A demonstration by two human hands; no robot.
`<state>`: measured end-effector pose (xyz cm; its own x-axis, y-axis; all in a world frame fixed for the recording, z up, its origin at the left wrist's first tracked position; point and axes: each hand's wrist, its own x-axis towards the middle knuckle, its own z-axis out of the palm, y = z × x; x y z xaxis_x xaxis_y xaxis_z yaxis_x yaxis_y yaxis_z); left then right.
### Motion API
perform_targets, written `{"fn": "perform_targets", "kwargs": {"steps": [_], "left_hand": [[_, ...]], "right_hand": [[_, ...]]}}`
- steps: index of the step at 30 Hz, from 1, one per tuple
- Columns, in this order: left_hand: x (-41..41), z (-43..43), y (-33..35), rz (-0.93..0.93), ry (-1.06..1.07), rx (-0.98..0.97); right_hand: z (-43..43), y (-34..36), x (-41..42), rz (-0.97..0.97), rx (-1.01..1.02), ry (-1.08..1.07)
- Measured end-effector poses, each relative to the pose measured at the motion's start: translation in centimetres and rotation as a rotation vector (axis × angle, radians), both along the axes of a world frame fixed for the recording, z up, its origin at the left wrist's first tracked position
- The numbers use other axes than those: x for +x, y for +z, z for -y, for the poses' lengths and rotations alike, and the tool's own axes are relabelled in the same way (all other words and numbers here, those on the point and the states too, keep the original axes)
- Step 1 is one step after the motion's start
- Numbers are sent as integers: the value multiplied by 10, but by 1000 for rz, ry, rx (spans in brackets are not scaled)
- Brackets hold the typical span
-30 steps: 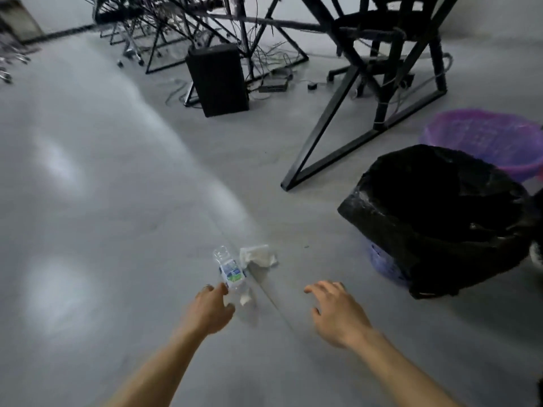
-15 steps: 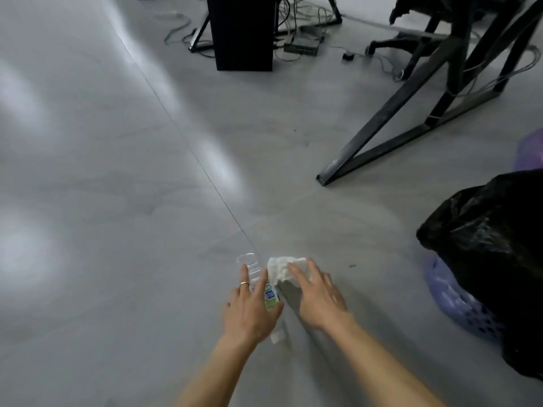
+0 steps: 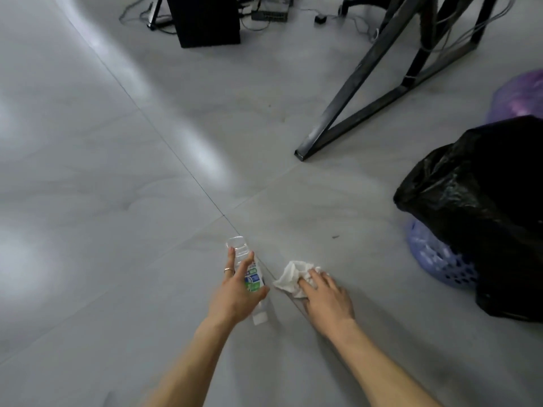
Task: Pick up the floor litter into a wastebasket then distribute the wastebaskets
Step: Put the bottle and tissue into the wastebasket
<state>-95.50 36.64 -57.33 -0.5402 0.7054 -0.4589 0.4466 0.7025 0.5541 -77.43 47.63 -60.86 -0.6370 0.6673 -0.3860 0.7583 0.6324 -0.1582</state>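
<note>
A clear plastic bottle [image 3: 249,274] with a green and blue label lies on the grey floor, and my left hand [image 3: 238,292] grips it around the middle, thumb under its right side. Just to its right is a crumpled white tissue [image 3: 291,277]. My right hand [image 3: 326,298] pinches the tissue's right part. A blue wastebasket [image 3: 435,259] lined with a black bag [image 3: 482,207] stands at the right. Behind it a purple wastebasket [image 3: 520,98] shows at the right edge.
A black angled table frame [image 3: 364,98] stands on the floor ahead to the right. A black box [image 3: 205,19] and loose cables with a small device [image 3: 270,14] lie at the far top. Bare grey tiles spread to the left.
Both hands came down onto the litter. My left hand has closed round the bottle and my right hand has gathered the tissue and shifted it to the right.
</note>
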Motion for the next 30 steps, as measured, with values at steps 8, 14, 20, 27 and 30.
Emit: {"fn": "perform_targets", "kwargs": {"steps": [8, 14, 20, 27, 30], "left_hand": [[58, 24, 6, 20, -225, -46], [127, 10, 50, 69, -439, -226], [225, -40, 135, 130, -539, -142], [346, -78, 233, 232, -614, 156], [406, -80, 251, 233, -682, 264]], "right_hand": [[28, 16, 102, 83, 25, -67], [30, 75, 184, 208, -332, -192], [2, 178, 270, -60, -297, -277], [9, 289, 417, -530, -8, -555], [17, 299, 480, -664, 126, -717]]}}
